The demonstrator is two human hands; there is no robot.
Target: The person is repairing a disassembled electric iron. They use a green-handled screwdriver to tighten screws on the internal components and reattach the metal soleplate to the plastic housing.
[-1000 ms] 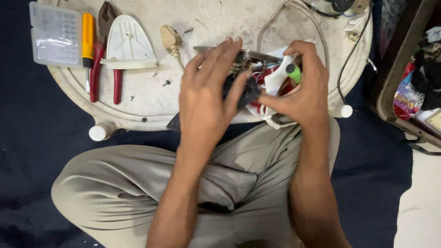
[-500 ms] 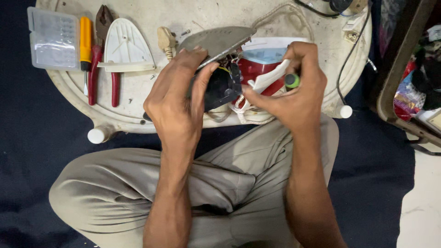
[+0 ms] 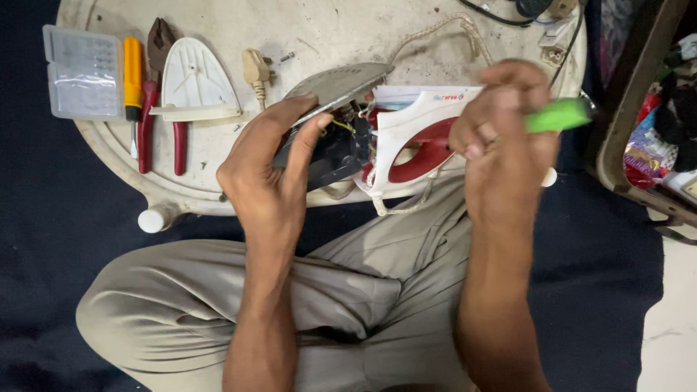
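Left hand (image 3: pixel 272 174): we have it clamped on the opened clothes iron (image 3: pixel 363 134), thumb and fingers around the tilted grey soleplate (image 3: pixel 337 81) and dark inner body, held at the worktop (image 3: pixel 312 29) edge above our lap. Right hand (image 3: pixel 504 138): closed round a green-handled tool (image 3: pixel 559 115).

Handling, as we judge it: soleplate heavy, rigid and smooth; white-and-red shell light; exposed wires fragile. Grip the plate edges.

Further out: pliers (image 3: pixel 163 94), screwdriver (image 3: pixel 132 80), clear parts box (image 3: pixel 83 72), white cover (image 3: pixel 197 83), plug (image 3: pixel 256 69).

Both forearms reach forward; the left hand (image 3: pixel 272 170) is curled with fingers spread, the right hand (image 3: pixel 504 127) fisted.
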